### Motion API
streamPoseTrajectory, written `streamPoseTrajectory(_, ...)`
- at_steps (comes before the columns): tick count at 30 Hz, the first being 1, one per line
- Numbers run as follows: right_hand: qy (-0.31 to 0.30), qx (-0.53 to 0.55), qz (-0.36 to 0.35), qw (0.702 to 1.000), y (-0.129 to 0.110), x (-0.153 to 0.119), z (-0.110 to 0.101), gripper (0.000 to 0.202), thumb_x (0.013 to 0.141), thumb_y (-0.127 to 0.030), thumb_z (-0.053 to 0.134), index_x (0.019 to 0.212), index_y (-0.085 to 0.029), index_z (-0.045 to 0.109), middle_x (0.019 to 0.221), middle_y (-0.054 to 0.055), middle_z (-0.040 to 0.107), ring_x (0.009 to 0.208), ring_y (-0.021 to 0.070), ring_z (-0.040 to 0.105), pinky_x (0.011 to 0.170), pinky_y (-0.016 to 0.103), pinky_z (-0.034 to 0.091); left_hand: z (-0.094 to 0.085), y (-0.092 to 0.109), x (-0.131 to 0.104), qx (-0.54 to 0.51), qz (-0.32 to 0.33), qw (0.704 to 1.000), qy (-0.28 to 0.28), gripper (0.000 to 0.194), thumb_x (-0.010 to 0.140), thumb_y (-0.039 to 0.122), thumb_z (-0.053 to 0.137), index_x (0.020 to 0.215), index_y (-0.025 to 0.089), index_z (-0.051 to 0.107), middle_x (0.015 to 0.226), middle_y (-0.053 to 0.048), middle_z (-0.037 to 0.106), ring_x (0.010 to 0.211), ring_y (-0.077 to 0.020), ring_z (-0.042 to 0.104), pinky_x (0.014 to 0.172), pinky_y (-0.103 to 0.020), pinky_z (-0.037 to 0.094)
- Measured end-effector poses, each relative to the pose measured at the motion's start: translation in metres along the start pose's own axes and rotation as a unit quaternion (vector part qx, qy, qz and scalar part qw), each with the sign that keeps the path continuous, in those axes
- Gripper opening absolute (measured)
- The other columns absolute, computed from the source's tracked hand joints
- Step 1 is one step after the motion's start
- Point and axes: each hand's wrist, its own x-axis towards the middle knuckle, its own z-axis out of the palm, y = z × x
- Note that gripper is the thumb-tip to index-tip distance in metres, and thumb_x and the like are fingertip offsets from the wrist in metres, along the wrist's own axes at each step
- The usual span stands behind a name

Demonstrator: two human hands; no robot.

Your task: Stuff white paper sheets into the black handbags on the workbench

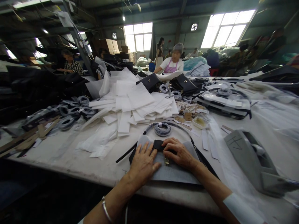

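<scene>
Two bare hands work over one dark bag (133,155) lying along the near edge of a pale desk (100,165), where the job looks partway through. The left hand (144,158) lies flat, fingers spread apart, on a white sheet (181,175) covering most of the bag; the right hand (176,152) curls with bent fingers at the side of a black tab (158,145), though whether it pinches anything cannot be told. So far, the sheet is laid over the bag and the tab rests on top of it; one metal clasp (166,161) shows just below the right hand's fingers. Whether tab and clasp are joined is hidden by that hand, so what remains there cannot be judged. One strap (192,141) arches beyond the bag toward the far edge, with one wrapped coil (163,133) inside its loop. The count elsewhere: one gray tape dispenser (253,168) toward the desk's right, one small plastic tub (199,122) beyond the strap, and two finished-looking bags (183,84) near the far edge. White sheets heaped in a pile (130,96) at mid-desk overlap too much to number. Across the far edge, one person (173,64) wears a white top and purple apron.
</scene>
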Motion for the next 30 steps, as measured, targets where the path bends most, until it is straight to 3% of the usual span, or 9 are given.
streamPoseTrajectory(5, -0.011, -0.016, -0.015, 1.0, 0.001, 0.001, 0.001, 0.016, 0.095, -0.034, 0.062, 0.087, -0.022, 0.069, 0.11, 0.007, 0.067, 0.109, 0.0242, 0.058, 0.099, 0.044, 0.043, -0.003, -0.002, 0.004, -0.013, -0.005, 0.999, -0.03, 0.055, 0.094, 0.051, 0.058, 0.136, 0.015, 0.055, 0.15, -0.014, 0.047, 0.142, -0.0344, 0.037, 0.117, -0.058, 0.027)
streamPoseTrajectory(11, -0.038, -0.039, -0.02, 0.998, -0.002, -0.001, 0.001, 0.013, 0.092, -0.035, 0.067, 0.088, -0.024, 0.07, 0.113, 0.006, 0.065, 0.112, 0.0237, 0.057, 0.103, 0.044, 0.042, 0.003, -0.003, 0.001, -0.043, -0.027, 0.999, 0.003, 0.06, 0.093, 0.05, 0.058, 0.14, 0.013, 0.051, 0.15, -0.014, 0.048, 0.142, -0.032, 0.038, 0.119, -0.055, 0.025)
streamPoseTrajectory(16, -0.087, -0.023, -0.017, 0.996, -0.002, -0.003, -0.001, 0.015, 0.097, -0.033, 0.06, 0.092, -0.025, 0.071, 0.118, 0.006, 0.064, 0.122, 0.0237, 0.052, 0.108, 0.043, 0.04, 0.0, -0.003, -0.002, -0.05, -0.04, 0.997, 0.052, 0.068, 0.087, 0.044, 0.067, 0.142, 0.01, 0.046, 0.148, -0.021, 0.048, 0.14, -0.0357, 0.04, 0.117, -0.059, 0.028)
streamPoseTrajectory(18, -0.077, -0.01, -0.013, 0.997, -0.002, -0.004, 0.0, 0.015, 0.097, -0.031, 0.058, 0.092, -0.024, 0.07, 0.118, 0.006, 0.064, 0.124, 0.0233, 0.051, 0.109, 0.043, 0.04, -0.006, -0.001, -0.006, -0.051, 0.023, 0.995, 0.085, 0.057, 0.09, 0.033, 0.065, 0.141, 0.015, 0.047, 0.148, -0.018, 0.047, 0.142, -0.035, 0.038, 0.117, -0.059, 0.027)
streamPoseTrajectory(21, -0.062, -0.002, -0.009, 0.998, -0.003, -0.006, 0.004, 0.014, 0.096, -0.028, 0.057, 0.091, -0.024, 0.07, 0.116, 0.007, 0.065, 0.122, 0.0237, 0.053, 0.108, 0.043, 0.042, -0.011, 0.003, -0.012, -0.095, 0.183, 0.974, 0.09, 0.033, 0.098, 0.016, 0.051, 0.13, 0.025, 0.055, 0.137, -0.006, 0.058, 0.134, -0.0225, 0.049, 0.115, -0.041, 0.037)
streamPoseTrajectory(23, -0.053, 0.002, -0.003, 0.999, -0.002, -0.007, 0.008, 0.012, 0.093, -0.026, 0.059, 0.091, -0.024, 0.07, 0.114, 0.006, 0.066, 0.121, 0.0241, 0.054, 0.107, 0.043, 0.043, -0.002, 0.004, -0.014, -0.127, 0.234, 0.961, 0.079, 0.026, 0.099, 0.015, 0.051, 0.123, 0.023, 0.058, 0.12, -0.004, 0.067, 0.115, -0.0168, 0.061, 0.104, -0.028, 0.046)
streamPoseTrajectory(25, -0.037, 0.009, 0.012, 0.999, 0.0, -0.007, 0.012, 0.012, 0.09, -0.023, 0.06, 0.097, -0.025, 0.069, 0.113, 0.006, 0.067, 0.121, 0.0242, 0.055, 0.108, 0.043, 0.043, 0.017, 0.004, -0.011, -0.117, 0.243, 0.958, 0.098, 0.023, 0.098, 0.017, 0.056, 0.12, 0.022, 0.059, 0.11, -0.003, 0.07, 0.104, -0.0158, 0.066, 0.096, -0.024, 0.051)
streamPoseTrajectory(28, -0.017, 0.026, 0.016, 0.999, 0.003, -0.005, 0.015, 0.011, 0.086, -0.021, 0.063, 0.093, -0.026, 0.07, 0.111, 0.005, 0.07, 0.121, 0.0246, 0.057, 0.109, 0.043, 0.043, 0.055, 0.001, 0.0, -0.066, 0.232, 0.957, 0.162, 0.015, 0.096, 0.022, 0.063, 0.111, 0.024, 0.062, 0.108, -0.001, 0.073, 0.107, -0.0175, 0.068, 0.095, -0.023, 0.052)
streamPoseTrajectory(30, -0.024, 0.038, -0.008, 0.999, 0.004, -0.005, 0.015, 0.008, 0.087, -0.024, 0.064, 0.088, -0.027, 0.072, 0.102, 0.004, 0.073, 0.11, 0.0233, 0.064, 0.11, 0.043, 0.042, 0.079, -0.002, 0.005, -0.041, 0.217, 0.954, 0.202, 0.012, 0.093, 0.023, 0.066, 0.105, 0.027, 0.064, 0.109, 0.002, 0.074, 0.11, -0.0201, 0.067, 0.095, -0.025, 0.054)
